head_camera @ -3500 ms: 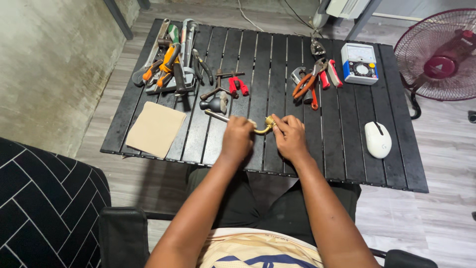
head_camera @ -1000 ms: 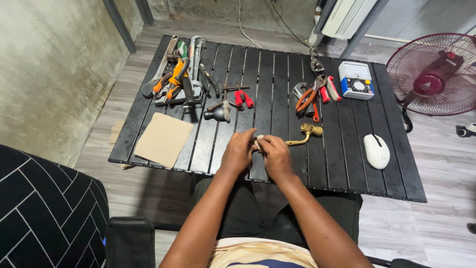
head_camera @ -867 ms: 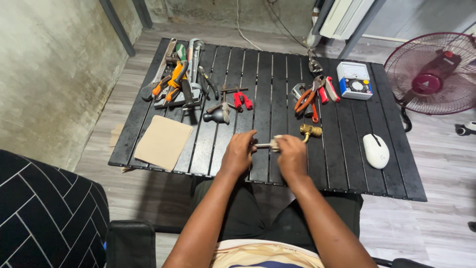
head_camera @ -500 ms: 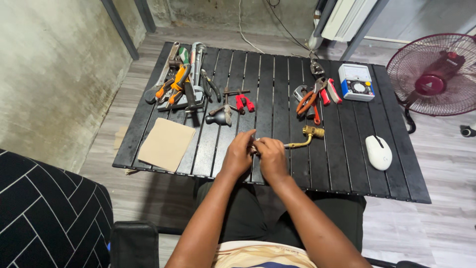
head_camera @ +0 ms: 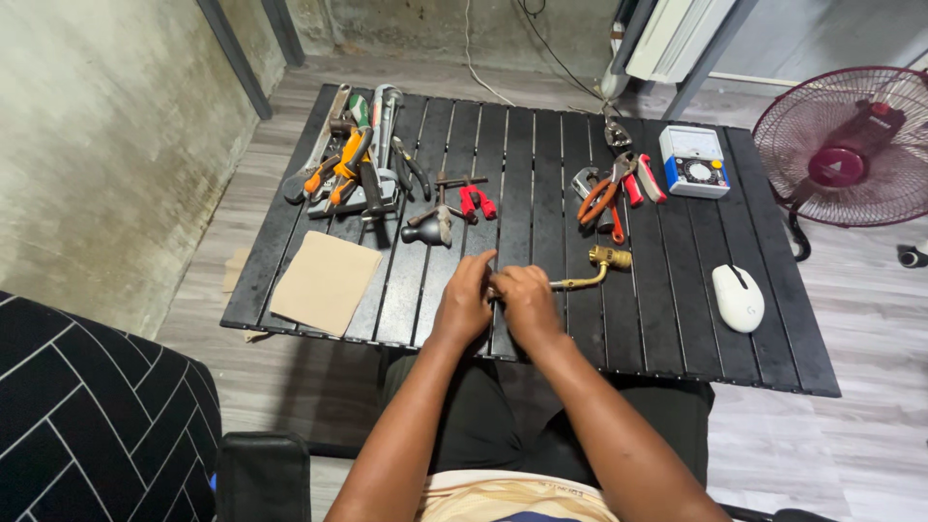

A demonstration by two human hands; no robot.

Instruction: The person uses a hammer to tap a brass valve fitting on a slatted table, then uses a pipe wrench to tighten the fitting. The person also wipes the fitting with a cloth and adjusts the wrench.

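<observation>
Two hands [head_camera: 498,300], one brass torch [head_camera: 592,273]

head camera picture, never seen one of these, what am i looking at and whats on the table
The picture comes from a camera worn on a person's head, looking down, so the two bare arms reaching in from the bottom are that person's own. There is no machine here.

The left hand and right hand meet over the near edge of a black slatted table. Together they grip one end of a thin brass tube with a brass fitting at its far end, which rests on the slats.

Also on the table: a tan sheet at the left, a heap of hand tools at the far left, red-handled cutters, orange-handled pliers, a white and blue dial meter and a white computer mouse. A red floor fan stands on the floor to the right.
</observation>
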